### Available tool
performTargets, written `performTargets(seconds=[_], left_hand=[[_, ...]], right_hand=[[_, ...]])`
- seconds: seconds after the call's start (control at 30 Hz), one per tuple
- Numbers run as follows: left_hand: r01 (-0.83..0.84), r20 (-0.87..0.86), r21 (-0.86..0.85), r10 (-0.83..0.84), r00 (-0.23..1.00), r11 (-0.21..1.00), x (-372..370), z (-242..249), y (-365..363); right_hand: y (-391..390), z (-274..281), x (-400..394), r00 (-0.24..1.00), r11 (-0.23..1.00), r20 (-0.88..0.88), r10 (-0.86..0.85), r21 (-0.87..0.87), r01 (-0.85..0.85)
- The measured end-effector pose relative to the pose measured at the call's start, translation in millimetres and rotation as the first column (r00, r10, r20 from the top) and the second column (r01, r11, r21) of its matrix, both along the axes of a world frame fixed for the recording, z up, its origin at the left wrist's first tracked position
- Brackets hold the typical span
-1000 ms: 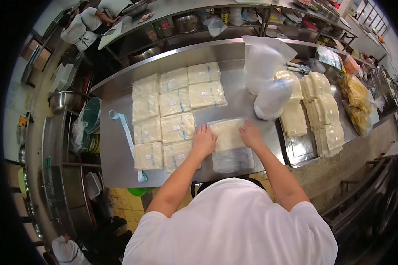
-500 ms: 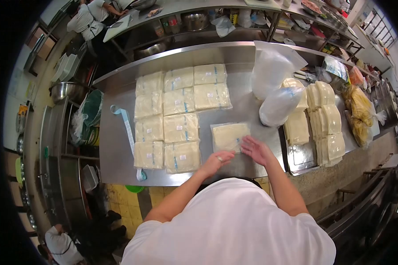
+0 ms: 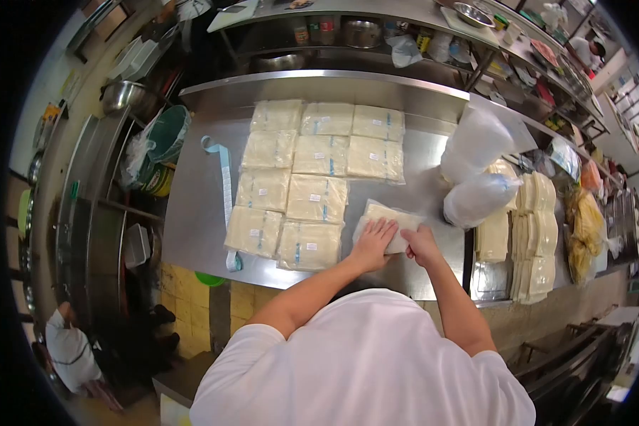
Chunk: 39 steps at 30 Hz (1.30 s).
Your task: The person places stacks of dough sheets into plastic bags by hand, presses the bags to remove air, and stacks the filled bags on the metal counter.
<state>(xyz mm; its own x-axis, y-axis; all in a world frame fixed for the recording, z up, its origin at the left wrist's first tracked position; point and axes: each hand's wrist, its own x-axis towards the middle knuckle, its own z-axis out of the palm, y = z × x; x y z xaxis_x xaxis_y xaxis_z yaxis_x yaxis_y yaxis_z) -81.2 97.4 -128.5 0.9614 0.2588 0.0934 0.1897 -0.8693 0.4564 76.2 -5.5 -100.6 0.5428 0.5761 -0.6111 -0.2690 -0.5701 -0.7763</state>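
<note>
Through the head camera I have both hands on one plastic-wrapped packet (image 3: 392, 214) of pale, flat sheets, near the close edge of the steel tabletop (image 3: 192, 220). I read the clock from that packet, with twelve at the far side. It lies askew, its clear wrap showing past the sheets at nine.

My left hand (image 3: 376, 240) rests palm down on the packet's near part, at seven, fingers spread towards one. Its grip is flat and open, pressing on top and clasping nothing that I can see. My right hand (image 3: 420, 244) sits at four, against the packet's edge, fingers curled and thumb reaching in over the top. I cannot tell from here whether that grip has closed on the plastic.

At ten I count ten wrapped packets (image 3: 317, 199) laid in rows, most showing a small white label. Beyond them, between nine and ten, a light-blue strip (image 3: 226, 177) lies lengthwise. Two plastic bags (image 3: 479, 199) stand or lean between one and three. At three is a metal tray (image 3: 488, 278) bearing stacks of pale sheets (image 3: 534, 234), and past it a yellowish bag (image 3: 586, 231).
</note>
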Motion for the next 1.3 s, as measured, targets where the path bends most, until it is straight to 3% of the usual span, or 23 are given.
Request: performTargets(seconds=[0.07,0.1,0.17,0.2,0.23,0.27,0.3,0.33,0.37,0.43,0.47,0.53,0.57,0.67,0.77,0.83,0.87,0.93,0.97,1.07,1.2,1.27,1.3], left_hand=[[-0.070,0.226,-0.382,0.167,0.960,0.922,-2.9,-13.9,8.1],[-0.087,0.228,-0.384,0.185,0.956,0.919,-3.9,-11.0,14.1],[-0.168,0.056,-0.853,0.406,0.912,0.495,-8.6,5.7,27.4],[-0.302,-0.193,-0.941,0.488,0.851,0.154,-10.1,25.1,32.9],[-0.306,-0.196,-0.940,0.501,0.843,0.147,-17.9,34.7,37.6],[-0.076,-0.169,-0.972,0.441,0.882,-0.221,-27.0,44.5,43.7],[0.149,-0.107,-0.814,0.398,0.911,-0.561,-36.8,46.2,50.2],[0.088,-0.107,-0.787,0.277,0.955,-0.610,-49.1,42.5,58.9],[0.100,-0.109,-0.784,0.294,0.949,-0.613,-60.3,40.9,66.5],[0.085,-0.035,-0.648,0.142,0.989,-0.757,-82.6,34.9,78.3],[0.097,-0.039,-0.643,0.159,0.987,-0.760,-91.8,32.1,82.2],[0.071,-0.050,-0.519,0.113,0.992,-0.852,-109.0,22.7,91.5],[0.084,-0.050,-0.516,0.128,0.990,-0.853,-118.4,18.5,97.0],[0.159,-0.129,-0.504,0.256,0.958,-0.849,-156.8,12.4,110.0],[0.358,0.025,-0.340,0.372,0.928,-0.869,-204.4,21.9,126.7],[0.383,-0.171,-0.621,0.595,0.785,-0.684,-220.4,11.9,133.9],[0.386,-0.169,-0.621,0.597,0.784,-0.682,-223.9,5.3,143.7],[-0.030,-0.352,-0.866,0.567,0.745,-0.498,-228.3,-1.1,166.0],[-0.031,-0.354,-0.866,0.568,0.743,-0.499,-229.4,-4.9,177.8],[-0.223,-0.292,-0.956,0.691,0.661,-0.191,-228.2,3.7,222.0],[-0.335,-0.293,-0.937,0.746,0.598,-0.100,-234.6,14.4,275.9],[-0.722,-0.277,-0.648,0.809,0.519,0.242,-241.0,-11.8,297.0],[-0.720,-0.277,-0.649,0.805,0.525,0.246,-241.3,-5.9,297.8]], right_hand=[[7.9,40.0,-10.1,0.998,0.997,-0.049,0.033,0.077,-0.029],[14.1,65.6,-13.4,0.995,0.987,-0.094,0.042,0.159,-0.027],[28.8,82.5,-18.1,0.987,0.972,-0.148,0.068,0.234,-0.032],[35.8,84.5,-14.2,0.999,0.948,0.026,0.042,0.315,-0.048],[43.4,85.5,-9.3,0.980,0.916,0.199,0.001,0.393,-0.081],[50.3,82.5,-3.2,0.980,0.915,0.199,0.019,0.392,-0.097],[58.6,83.1,-0.2,0.872,0.925,0.485,0.065,0.298,-0.235],[68.7,81.7,-0.2,0.680,0.925,0.724,0.118,0.170,-0.341],[78.8,80.7,0.1,0.678,0.919,0.723,0.135,0.165,-0.358],[106.4,103.2,-12.1,0.964,0.973,0.141,0.224,0.028,-0.230],[118.0,100.6,-10.4,0.949,0.961,-0.154,0.274,0.018,-0.275],[134.9,87.3,-19.7,0.856,0.902,-0.319,0.408,-0.005,-0.432],[144.7,80.8,-24.2,0.728,0.827,-0.471,0.498,0.004,-0.562],[163.2,69.7,-50.3,0.746,0.830,-0.420,0.517,0.034,-0.557],[176.8,64.3,-70.2,0.811,0.871,-0.330,0.483,0.093,-0.482],[183.1,62.1,-84.4,0.856,0.899,-0.275,0.438,0.134,-0.417],[187.1,59.4,-88.9,0.862,0.875,-0.154,0.484,0.078,-0.477],[197.8,55.9,-106.2,0.863,0.863,-0.039,0.503,0.080,-0.499],[204.4,52.7,-114.7,0.862,0.862,-0.041,0.504,0.080,-0.500],[223.5,46.8,-135.3,0.868,0.860,0.111,0.484,0.126,-0.495],[263.6,14.8,-152.5,0.937,0.912,0.049,0.346,0.218,-0.348],[282.6,0.8,-161.2,0.942,0.933,0.002,0.336,0.137,-0.333],[289.6,-4.6,-163.8,0.944,0.944,-0.041,0.328,0.059,-0.325]])
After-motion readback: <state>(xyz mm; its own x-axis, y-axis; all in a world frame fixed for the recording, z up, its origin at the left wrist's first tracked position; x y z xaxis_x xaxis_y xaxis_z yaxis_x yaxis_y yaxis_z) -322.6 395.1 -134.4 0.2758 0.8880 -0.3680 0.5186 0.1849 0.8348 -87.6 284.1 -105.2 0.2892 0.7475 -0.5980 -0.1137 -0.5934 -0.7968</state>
